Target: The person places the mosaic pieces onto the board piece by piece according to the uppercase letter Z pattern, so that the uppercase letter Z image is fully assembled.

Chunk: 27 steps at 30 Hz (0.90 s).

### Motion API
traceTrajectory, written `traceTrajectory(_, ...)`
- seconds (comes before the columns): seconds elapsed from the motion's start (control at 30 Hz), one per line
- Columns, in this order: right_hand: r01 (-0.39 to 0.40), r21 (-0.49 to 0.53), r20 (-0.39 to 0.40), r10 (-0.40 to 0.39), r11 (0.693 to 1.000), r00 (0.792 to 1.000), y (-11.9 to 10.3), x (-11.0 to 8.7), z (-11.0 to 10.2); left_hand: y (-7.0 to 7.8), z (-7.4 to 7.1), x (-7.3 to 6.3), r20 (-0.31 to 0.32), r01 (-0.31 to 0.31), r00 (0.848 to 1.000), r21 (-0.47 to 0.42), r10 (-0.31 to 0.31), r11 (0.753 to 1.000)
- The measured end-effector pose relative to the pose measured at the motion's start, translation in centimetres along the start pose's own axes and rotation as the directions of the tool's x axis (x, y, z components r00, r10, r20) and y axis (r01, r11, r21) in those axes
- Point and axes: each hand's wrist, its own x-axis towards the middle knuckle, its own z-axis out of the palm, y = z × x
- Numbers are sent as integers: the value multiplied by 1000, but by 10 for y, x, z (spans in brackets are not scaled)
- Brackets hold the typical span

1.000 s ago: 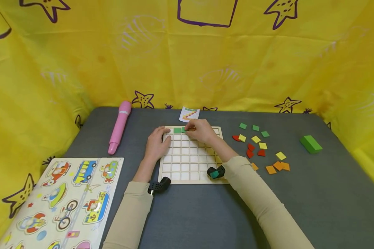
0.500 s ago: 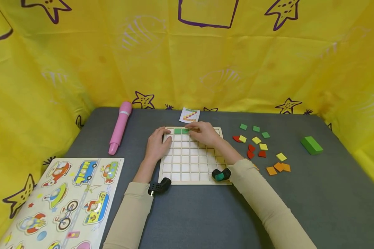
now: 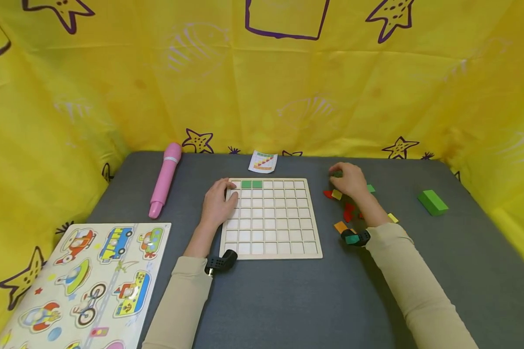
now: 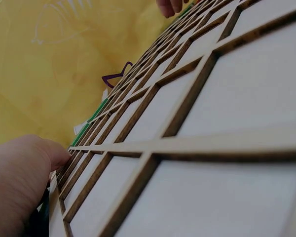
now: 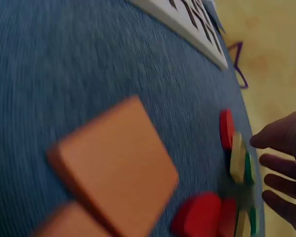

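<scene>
A wooden grid board (image 3: pixel 268 256) with white cells lies mid-table. Two green square tiles (image 3: pixel 246 184) sit side by side in its far row. My left hand (image 3: pixel 217 203) rests on the board's left edge near the far corner, thumb on the rim. Right of the board, my right hand (image 3: pixel 350 180) hovers over loose tiles, fingers loosely bent and apart in the right wrist view. Beneath its fingertips is a shaded green tile (image 3: pixel 338 173). Close by lie a yellow tile (image 3: pixel 336 195), red pieces (image 3: pixel 348 211) and an orange tile (image 5: pixel 118 168). The hand and forearm hide several others.
A small pattern card (image 3: pixel 263 162) lies beyond the board. To the left are a pink microphone-like stick (image 3: pixel 164 182) and a picture puzzle board (image 3: pixel 83 281) with vehicles. A green block (image 3: pixel 433 202) stands at the right. Yellow cloth (image 3: pixel 262 97) walls in the table.
The right hand has let go of the second green tile, now flat in its cell beside the first, and has moved right to the loose tiles. The left hand keeps its place.
</scene>
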Motion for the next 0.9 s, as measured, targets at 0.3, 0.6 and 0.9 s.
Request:
traceTrajectory(0.3,-52,16,-22,52,999,998,14,-6,-6,-1,-1,0,-1,-3,1000,-4,3,1000)
traceTrajectory(0.6,-1,186,24,-4,983,1000,-25,1,18,0,0,1,-3,0,1000,0,0,1000)
traceTrajectory(0.9,109,266,91,-138,958,986,-84,8,54,2,-1,0,-4,3,1000,-2,-3,1000)
